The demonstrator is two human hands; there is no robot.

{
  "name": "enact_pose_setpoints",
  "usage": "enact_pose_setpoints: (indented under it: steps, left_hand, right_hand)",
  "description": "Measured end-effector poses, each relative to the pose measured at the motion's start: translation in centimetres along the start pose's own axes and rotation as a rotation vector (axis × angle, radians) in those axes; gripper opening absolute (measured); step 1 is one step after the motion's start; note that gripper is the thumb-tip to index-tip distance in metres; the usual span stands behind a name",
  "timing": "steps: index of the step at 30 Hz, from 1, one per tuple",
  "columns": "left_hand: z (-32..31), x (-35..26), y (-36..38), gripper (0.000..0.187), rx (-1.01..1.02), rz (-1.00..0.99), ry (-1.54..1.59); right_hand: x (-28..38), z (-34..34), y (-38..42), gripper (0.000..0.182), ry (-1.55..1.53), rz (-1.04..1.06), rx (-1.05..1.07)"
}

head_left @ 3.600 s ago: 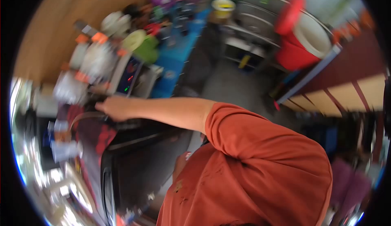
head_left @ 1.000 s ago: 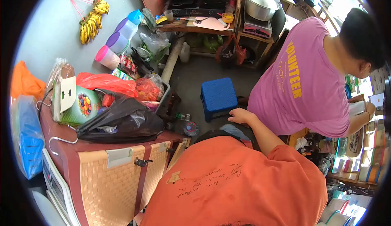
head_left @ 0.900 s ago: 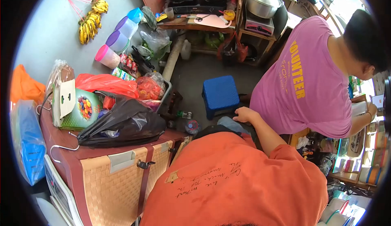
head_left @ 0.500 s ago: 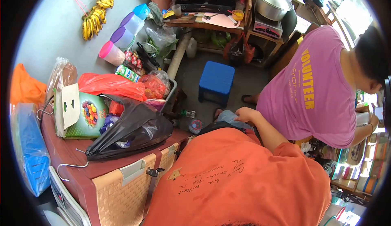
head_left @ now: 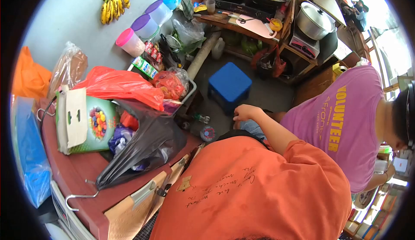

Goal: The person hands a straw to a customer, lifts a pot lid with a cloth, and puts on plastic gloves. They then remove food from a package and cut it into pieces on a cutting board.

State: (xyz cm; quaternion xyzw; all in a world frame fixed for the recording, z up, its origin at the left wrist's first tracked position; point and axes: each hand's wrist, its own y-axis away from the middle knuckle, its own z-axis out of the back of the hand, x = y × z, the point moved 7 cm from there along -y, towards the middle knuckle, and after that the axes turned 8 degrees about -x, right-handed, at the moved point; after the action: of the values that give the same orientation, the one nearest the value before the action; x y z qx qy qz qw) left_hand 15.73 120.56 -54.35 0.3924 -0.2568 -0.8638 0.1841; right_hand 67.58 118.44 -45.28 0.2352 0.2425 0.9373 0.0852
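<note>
My right hand (head_left: 248, 113) hangs over the blue jeans (head_left: 250, 129) on my leg. Its fingers droop loosely and nothing shows in them. An orange shirt (head_left: 255, 188) covers my torso and fills the lower middle. The blue stool (head_left: 230, 82) is the nearest loose thing to this hand, standing on the floor just beyond it. My left hand is not visible. On the left, a woven-front cabinet (head_left: 134, 205) has a dark gap beside its tilted front. A black plastic bag (head_left: 149, 138) and a green box with a fruit picture (head_left: 93, 123) lie on its top.
A person in a purple shirt (head_left: 337, 114) stands close on the right. Ahead are a gas stove (head_left: 240, 5), a large lidded pot (head_left: 314, 21) and a pink cutting board (head_left: 256, 26). Bananas (head_left: 116, 6) hang on the left wall above lidded containers (head_left: 145, 27).
The view has shifted, so the room sits further right in it. My right hand has moved left and forward, towards the stool. The woven cabinet front now looks angled, with a dark gap showing.
</note>
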Motion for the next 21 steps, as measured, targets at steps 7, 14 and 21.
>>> enact_pose_setpoints:
  steps: [7, 14, 21]
  left_hand:
    - [-6.6, -3.1, 0.5, 0.035, 0.048, -0.003, -0.147]
    - [-15.2, -10.3, -0.3, 0.034, 0.093, 0.051, -0.370]
    - [-24.6, -27.2, -5.6, 0.033, 0.259, -0.134, -0.809]
  right_hand:
    - [-9.2, 4.6, -5.9, 0.041, -0.127, 0.127, -0.048]
    - [-30.4, 4.8, -13.9, 0.053, 0.059, -0.071, 0.071]
    - [-39.9, 12.4, -14.6, 0.049, -0.163, -0.135, 0.099]
